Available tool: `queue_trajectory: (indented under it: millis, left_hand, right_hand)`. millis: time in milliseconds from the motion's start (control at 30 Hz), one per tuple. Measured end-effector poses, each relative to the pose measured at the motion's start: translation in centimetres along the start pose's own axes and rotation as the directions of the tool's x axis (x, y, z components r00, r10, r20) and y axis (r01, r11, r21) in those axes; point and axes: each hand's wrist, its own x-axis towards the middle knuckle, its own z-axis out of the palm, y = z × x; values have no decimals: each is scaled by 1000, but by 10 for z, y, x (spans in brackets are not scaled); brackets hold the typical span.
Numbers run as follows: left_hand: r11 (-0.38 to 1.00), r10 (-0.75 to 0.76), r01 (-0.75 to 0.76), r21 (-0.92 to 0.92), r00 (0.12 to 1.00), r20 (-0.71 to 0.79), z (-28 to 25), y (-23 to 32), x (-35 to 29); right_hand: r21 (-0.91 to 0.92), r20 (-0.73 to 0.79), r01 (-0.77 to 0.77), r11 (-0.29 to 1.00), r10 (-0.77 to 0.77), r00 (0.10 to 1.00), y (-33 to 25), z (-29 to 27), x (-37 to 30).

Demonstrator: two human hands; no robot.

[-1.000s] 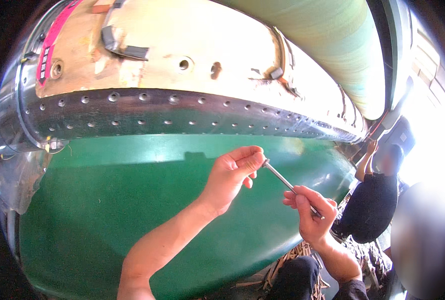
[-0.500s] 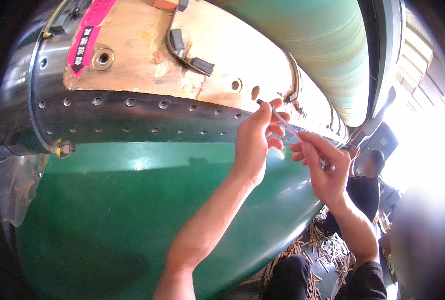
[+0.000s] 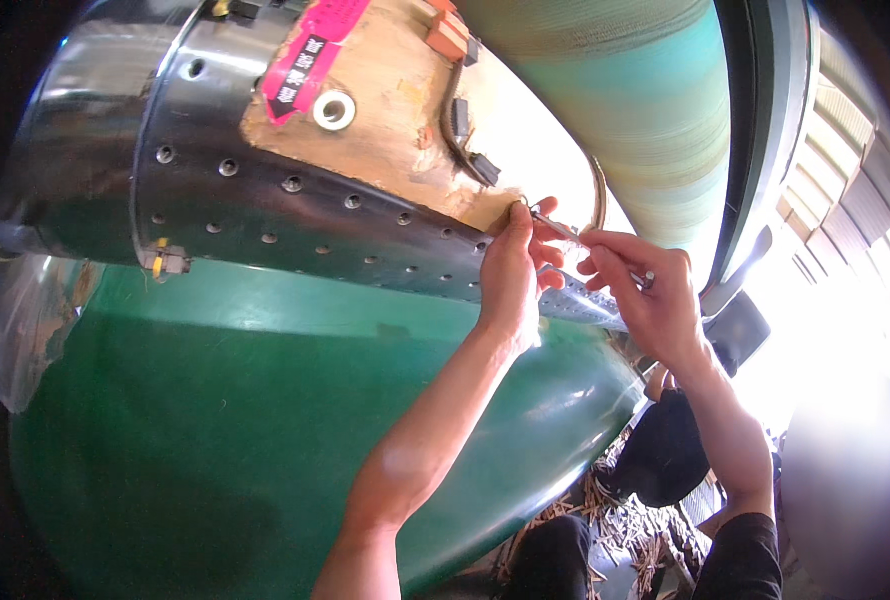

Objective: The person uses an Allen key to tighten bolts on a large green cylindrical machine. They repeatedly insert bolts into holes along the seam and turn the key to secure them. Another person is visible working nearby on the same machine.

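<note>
From where I sit, the tip of the thin metal tool (image 3: 563,231) is what I cannot resolve: it disappears between my left hand (image 3: 513,275) and the tan panel (image 3: 405,150), so I cannot tell what it touches. My left fingers are curled shut with the thumb and forefinger pinched at the tool's front end, close against the lower edge of that panel; whether they also hold some small part there is too fine to see. My right hand (image 3: 645,295) sits just beside the left, its fingers closed around the tool's rear, with a short bit of the shank poking out past the knuckles. I count one tool and two hands, both mine, both forearms coming up from the lower edge. The perforated metal band (image 3: 295,215) runs across under the panel; its holes lie in two rough rows, but the far ones blur into glare and my hands cover several, so I give no total. On the panel I count one pink tag (image 3: 310,60), one white ring (image 3: 334,109) just beside it and two small dark clips (image 3: 470,140). Below spreads the green curved shell (image 3: 225,420), cut off at the left rim. At right, strong daylight washes everything out.
</note>
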Motion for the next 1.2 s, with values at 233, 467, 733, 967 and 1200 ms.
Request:
queue_trajectory:
  millis: [233,467,733,967,1200]
  left_hand:
    - [994,9,14,-104,976,217,15,-4,-13]
    - [993,-23,15,-120,998,-66,17,-16,-15]
    - [977,-62,38,-210,992,-110,17,-17,-15]
    - [984,-86,70,-166,992,-93,14,-10,-17]
    - [974,-31,32,-223,999,11,21,-6,-19]
  right_hand:
    - [514,143,-358,780,334,932,-8,2,12]
    - [365,370,-438,821,304,878,-14,-32,1]
    - [-465,422,643,609,-486,766,7,-64,2]
    - [-360,316,293,886,-180,932,-12,-46,-1]
    - [316,369,-423,849,301,879,-7,-42,1]
